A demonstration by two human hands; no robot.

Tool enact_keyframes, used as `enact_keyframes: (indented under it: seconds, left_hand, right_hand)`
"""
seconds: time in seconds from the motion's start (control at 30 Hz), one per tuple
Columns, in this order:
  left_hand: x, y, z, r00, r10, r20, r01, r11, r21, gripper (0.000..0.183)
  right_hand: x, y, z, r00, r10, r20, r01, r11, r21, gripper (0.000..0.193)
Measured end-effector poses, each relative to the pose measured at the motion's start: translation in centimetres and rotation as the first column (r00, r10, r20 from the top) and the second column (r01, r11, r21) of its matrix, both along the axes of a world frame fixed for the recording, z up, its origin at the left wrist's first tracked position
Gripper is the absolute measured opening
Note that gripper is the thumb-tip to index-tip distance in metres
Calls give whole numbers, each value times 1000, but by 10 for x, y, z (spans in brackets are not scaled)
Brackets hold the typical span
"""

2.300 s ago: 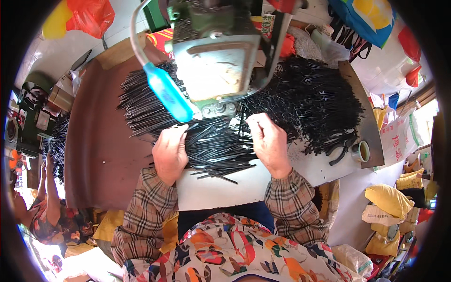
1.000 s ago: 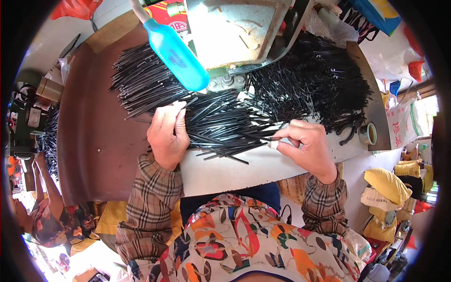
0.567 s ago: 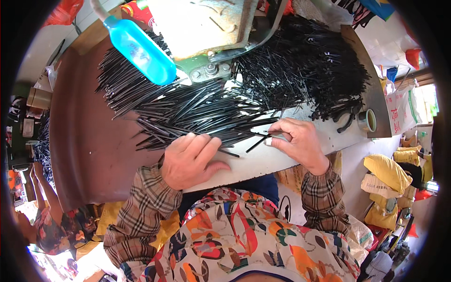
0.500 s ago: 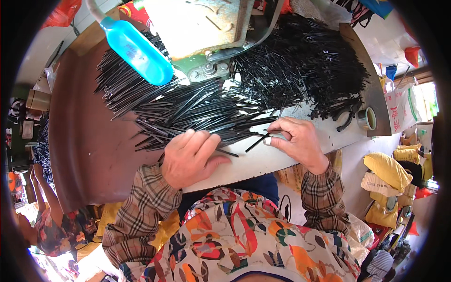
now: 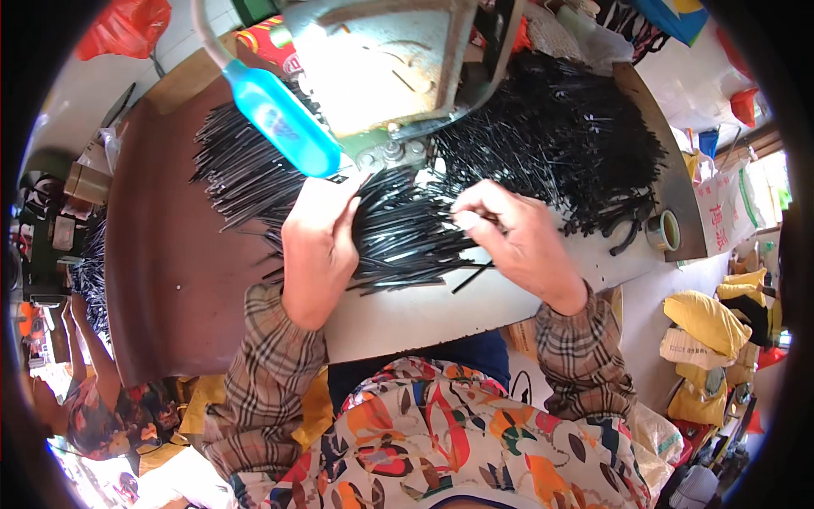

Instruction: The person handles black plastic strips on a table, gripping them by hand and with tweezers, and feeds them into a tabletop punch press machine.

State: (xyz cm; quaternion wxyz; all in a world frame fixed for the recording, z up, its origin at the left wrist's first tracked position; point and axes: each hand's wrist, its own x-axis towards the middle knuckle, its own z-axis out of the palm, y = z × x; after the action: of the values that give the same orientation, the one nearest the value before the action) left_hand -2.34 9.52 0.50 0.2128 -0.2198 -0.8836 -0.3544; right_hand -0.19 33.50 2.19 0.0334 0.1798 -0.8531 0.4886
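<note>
Many thin black strips (image 5: 403, 246) lie in a loose heap on the pale tabletop between my hands. My left hand (image 5: 320, 246) is raised at the heap's left side, thumb and fingers pressed together just under the blue lamp (image 5: 284, 119). What its fingertips hold, if anything, is hidden. At the heap's right edge my right hand (image 5: 521, 242) pinches with thumb and forefinger; a bit of a thin black strip shows between the fingers. A single black strip (image 5: 472, 277) lies below that hand. Behind the heap stands the metal machine (image 5: 392, 153), brightly lit.
A bigger tangled pile of black pieces (image 5: 568, 136) covers the table's right rear. More black strips (image 5: 246, 170) lie at the left, on brown sheeting (image 5: 178, 280). A small metal cup (image 5: 663, 231) stands by the right edge. Another person (image 5: 102, 365) is at the far left.
My left hand has risen from the near side of the heap toward the machine, its fingers now pinched upward. My right hand has moved slightly left and up. The view has shifted a little.
</note>
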Motion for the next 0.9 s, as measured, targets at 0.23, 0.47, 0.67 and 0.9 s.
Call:
enact_keyframes:
  seconds: [0.23, 0.47, 0.67, 0.9]
  left_hand:
    - [-28, 6, -29, 991, 10, 130, -51, 948, 313, 14]
    - [-25, 7, -39, 973, 28, 228, -103, 941, 324, 16]
    - [-21, 14, -28, 970, 59, 236, -134, 939, 316, 15]
    - [-23, 17, -34, 992, 43, 117, -82, 935, 345, 16]
  right_hand:
    - [-48, -53, -15, 967, 33, -253, -16, 997, 69, 15]
    - [-45, -55, -37, 978, -105, -179, 107, 994, 4, 22]
    - [-46, -55, -45, 959, -119, -257, 118, 993, -18, 23]
    - [-47, -56, -43, 979, -164, -117, 148, 980, -136, 21]
